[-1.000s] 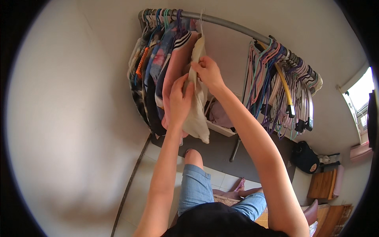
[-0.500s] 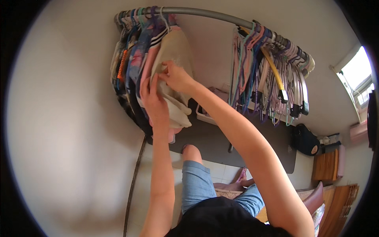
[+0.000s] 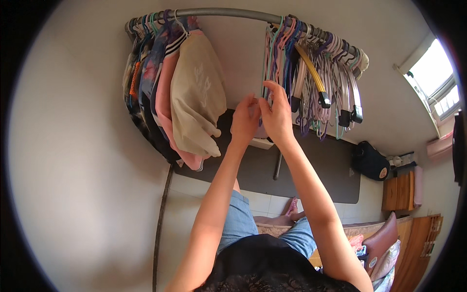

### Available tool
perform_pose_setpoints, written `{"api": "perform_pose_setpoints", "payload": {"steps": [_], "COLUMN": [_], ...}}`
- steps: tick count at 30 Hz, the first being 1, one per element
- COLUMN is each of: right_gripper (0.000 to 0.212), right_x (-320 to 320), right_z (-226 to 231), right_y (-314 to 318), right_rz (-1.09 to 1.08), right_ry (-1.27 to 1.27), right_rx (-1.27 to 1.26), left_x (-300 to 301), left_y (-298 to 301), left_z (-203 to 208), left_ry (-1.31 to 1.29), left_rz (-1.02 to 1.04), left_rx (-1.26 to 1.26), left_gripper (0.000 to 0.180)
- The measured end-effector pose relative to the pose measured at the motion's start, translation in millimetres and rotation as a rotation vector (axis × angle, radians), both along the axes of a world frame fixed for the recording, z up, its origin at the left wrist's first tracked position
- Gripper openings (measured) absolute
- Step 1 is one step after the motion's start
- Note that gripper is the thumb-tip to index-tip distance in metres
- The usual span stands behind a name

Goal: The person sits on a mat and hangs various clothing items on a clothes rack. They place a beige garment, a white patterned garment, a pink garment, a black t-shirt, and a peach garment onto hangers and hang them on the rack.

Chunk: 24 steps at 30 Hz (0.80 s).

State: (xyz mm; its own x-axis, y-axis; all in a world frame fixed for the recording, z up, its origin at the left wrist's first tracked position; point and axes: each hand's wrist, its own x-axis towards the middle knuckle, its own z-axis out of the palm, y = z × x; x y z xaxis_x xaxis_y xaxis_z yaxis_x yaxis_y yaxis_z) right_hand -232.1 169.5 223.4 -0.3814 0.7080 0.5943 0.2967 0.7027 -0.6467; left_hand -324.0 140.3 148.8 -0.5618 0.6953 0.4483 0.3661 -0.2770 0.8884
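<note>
My left hand (image 3: 245, 121) and my right hand (image 3: 278, 114) are raised in front of me, between the hung clothes and the bare hangers. Their fingertips meet or nearly meet. The left fingers are curled in a pinch; the right thumb and fingers are bent toward them. Anything held between them is too small or hidden to make out. To the left, a cream sweatshirt (image 3: 192, 92) hangs by a white hanger, apart from both hands. Beside it hangs a pink garment (image 3: 166, 97) with striped trim. Behind my right hand are several thin coloured hangers (image 3: 279, 48).
A curved metal rail (image 3: 233, 12) carries the clothes and many hangers (image 3: 326, 87). Below are a dark mat (image 3: 321, 170), a white bin (image 3: 261, 143) and a metal leg (image 3: 277, 165). A black bag (image 3: 369, 160) and wooden drawers (image 3: 399, 192) stand to the right, near cushions (image 3: 382, 236).
Both hands have let go of the cream sweatshirt and moved right, coming together before the bare hangers. The sweatshirt now hangs freely. The view has shifted slightly to the right.
</note>
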Motion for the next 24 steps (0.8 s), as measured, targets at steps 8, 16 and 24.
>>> {"api": "perform_pose_setpoints", "payload": {"steps": [8,16,24], "right_gripper": [0.050,0.050,0.039], "right_x": [21.9,32.4,59.2], "right_z": [-6.6,-1.9,15.9], "right_y": [0.8,9.1,-22.0], "right_rz": [0.084,0.117,0.187], "right_ry": [0.019,0.060,0.139], "right_rx": [-0.280,-0.319,-0.374], "left_x": [20.5,27.2,65.8], "left_y": [0.1,-1.6,-43.0], "left_z": [8.6,32.2,62.1], "left_ry": [-0.144,-0.180,-0.442], "left_rz": [-0.074,0.074,-0.049], "left_rx": [-0.196,0.014,0.018], "left_gripper": [0.025,0.023,0.021]}}
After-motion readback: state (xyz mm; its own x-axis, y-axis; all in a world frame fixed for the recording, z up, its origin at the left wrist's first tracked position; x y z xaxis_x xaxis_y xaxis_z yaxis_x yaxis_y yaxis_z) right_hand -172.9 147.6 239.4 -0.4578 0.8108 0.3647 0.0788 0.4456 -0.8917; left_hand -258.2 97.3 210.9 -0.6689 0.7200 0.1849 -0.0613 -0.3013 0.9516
